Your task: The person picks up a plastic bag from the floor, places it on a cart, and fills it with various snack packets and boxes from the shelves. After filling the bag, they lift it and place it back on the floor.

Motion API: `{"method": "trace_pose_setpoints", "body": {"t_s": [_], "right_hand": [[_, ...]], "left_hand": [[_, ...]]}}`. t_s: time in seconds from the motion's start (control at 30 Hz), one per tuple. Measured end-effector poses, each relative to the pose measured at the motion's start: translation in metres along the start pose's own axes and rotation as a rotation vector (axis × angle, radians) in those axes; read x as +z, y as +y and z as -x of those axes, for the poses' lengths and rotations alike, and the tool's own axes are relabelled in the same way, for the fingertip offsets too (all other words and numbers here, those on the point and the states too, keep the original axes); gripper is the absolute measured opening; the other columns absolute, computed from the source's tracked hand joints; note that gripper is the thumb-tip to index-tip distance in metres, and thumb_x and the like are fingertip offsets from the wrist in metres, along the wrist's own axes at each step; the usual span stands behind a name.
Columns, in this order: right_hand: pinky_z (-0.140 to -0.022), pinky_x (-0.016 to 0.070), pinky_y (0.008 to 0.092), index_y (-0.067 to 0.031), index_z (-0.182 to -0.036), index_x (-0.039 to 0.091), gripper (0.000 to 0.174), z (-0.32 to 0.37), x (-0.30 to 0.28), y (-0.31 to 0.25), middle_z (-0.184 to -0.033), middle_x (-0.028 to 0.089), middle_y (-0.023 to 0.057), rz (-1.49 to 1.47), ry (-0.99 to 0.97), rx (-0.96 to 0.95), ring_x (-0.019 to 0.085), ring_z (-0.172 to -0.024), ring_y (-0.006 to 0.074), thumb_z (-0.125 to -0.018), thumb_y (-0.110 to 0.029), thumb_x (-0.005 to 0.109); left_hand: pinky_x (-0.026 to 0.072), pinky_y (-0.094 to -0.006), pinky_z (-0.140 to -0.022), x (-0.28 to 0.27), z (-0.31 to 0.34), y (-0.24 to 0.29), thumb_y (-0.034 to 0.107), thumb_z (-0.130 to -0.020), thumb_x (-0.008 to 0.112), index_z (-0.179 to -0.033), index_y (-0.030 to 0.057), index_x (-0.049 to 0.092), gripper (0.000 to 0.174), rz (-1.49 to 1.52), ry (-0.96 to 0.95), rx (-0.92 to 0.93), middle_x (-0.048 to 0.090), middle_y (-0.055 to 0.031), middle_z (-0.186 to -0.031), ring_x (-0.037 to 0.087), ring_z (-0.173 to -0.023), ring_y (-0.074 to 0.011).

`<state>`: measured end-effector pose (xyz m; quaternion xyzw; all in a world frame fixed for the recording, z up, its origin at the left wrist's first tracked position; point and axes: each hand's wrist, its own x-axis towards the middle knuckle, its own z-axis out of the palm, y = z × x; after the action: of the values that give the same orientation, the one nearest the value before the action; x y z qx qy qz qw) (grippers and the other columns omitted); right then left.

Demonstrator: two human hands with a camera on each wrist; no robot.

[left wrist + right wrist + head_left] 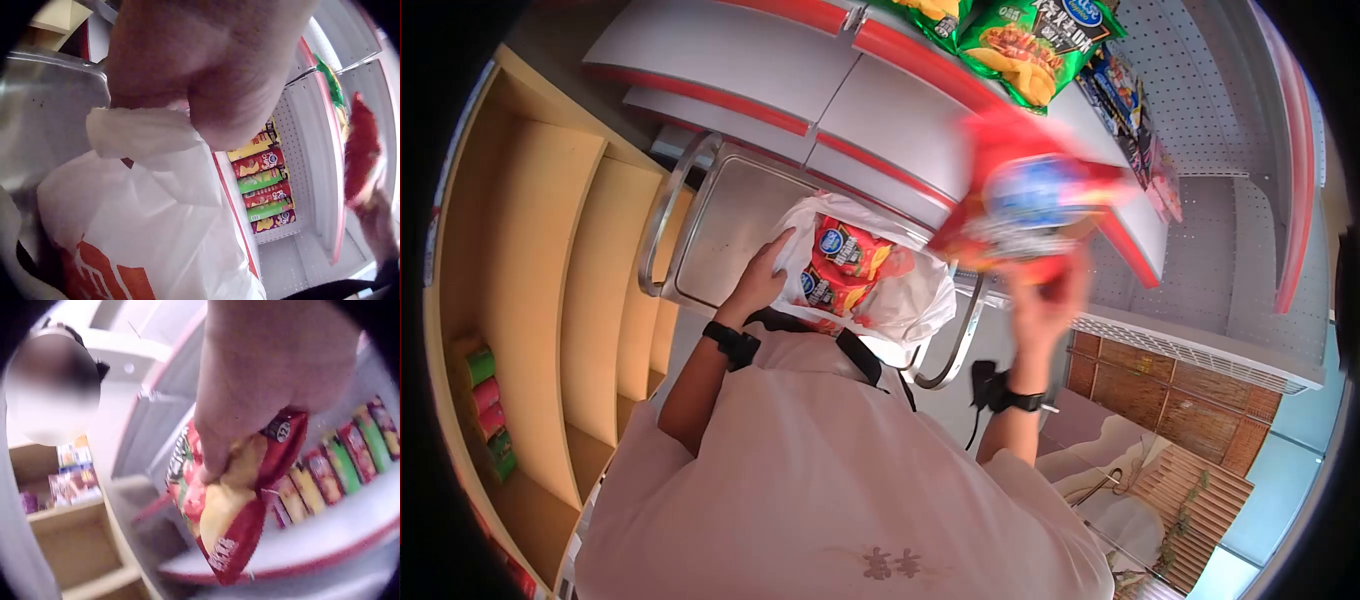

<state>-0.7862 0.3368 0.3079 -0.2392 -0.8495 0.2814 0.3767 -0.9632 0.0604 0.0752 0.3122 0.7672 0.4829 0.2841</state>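
Note:
My right hand (1045, 305) grips a red bag of potato chips (1025, 205) by its lower edge, raised in front of the shelf; it is blurred in the head view. In the right wrist view, thumb and fingers pinch the crumpled chip bag (240, 509). My left hand (758, 280) holds the left rim of a white plastic bag (925, 310), its mouth spread wide. Red chip bags (850, 250) lie inside it. In the left wrist view the plastic bag's rim (144, 131) is folded under the fingers, whose tips are hidden.
Under the plastic bag stands a metal cart (725, 225) with tubular handles. Green chip bags (1025, 55) sit on the upper white shelf ahead. Several colourful snack packs (259, 181) line a lower shelf. A wooden shelf unit (520, 230) rises on the left.

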Motion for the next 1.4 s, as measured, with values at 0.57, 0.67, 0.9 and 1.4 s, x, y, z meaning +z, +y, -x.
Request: {"method": "trace_pose_setpoints", "body": {"t_s": [0.57,0.67,0.9,1.4], "right_hand": [[-0.087,0.0462,0.0498,-0.0146,-0.13,0.051,0.059,0.206,0.13,0.138,-0.123,0.048,0.0231,0.398,-0.867,0.068,0.046,-0.115,0.0428,-0.073,-0.024,0.065],[-0.089,0.0427,0.0593,-0.0244,-0.127,0.056,0.054,0.223,0.14,0.13,-0.137,0.037,0.0261,0.561,-0.864,0.01,0.04,-0.121,0.0473,-0.074,-0.024,0.065],[-0.102,0.0297,0.0584,-0.0161,-0.144,0.032,0.088,0.222,0.15,0.192,-0.144,0.023,0.0281,0.423,-0.623,0.372,0.019,-0.134,0.049,-0.068,-0.033,0.074],[-0.07,0.0516,0.0434,0.0031,-0.092,0.064,0.024,0.292,0.049,0.217,-0.082,0.066,0.0233,0.383,-0.462,0.947,0.066,-0.08,0.0362,-0.078,-0.017,0.06]], "left_hand": [[0.0365,-0.0376,-0.104,0.006,0.002,-0.007,-0.002,-0.077,0.051,-0.128,0.0,0.049,0.051,0.0,-0.078,-0.08,0.049,-0.023,-0.129,0.047,-0.121,-0.0372],[0.033,-0.0387,-0.107,0.013,0.003,-0.015,0.0,-0.077,0.055,-0.131,-0.0007,0.045,0.055,0.001,-0.115,-0.141,0.046,-0.024,-0.133,0.042,-0.126,-0.0372],[0.0259,-0.0366,-0.112,0.005,0.008,-0.007,-0.003,-0.067,0.052,-0.135,-0.0018,0.04,0.07,-0.072,-0.244,-0.132,0.038,-0.0237,-0.141,0.033,-0.134,-0.035],[0.0198,-0.0343,-0.114,-0.021,0.001,-0.011,0.0,-0.067,0.054,-0.143,-0.0047,0.02,0.084,-0.122,-0.138,-0.151,0.025,-0.0243,-0.147,0.022,-0.14,-0.0346]]}}
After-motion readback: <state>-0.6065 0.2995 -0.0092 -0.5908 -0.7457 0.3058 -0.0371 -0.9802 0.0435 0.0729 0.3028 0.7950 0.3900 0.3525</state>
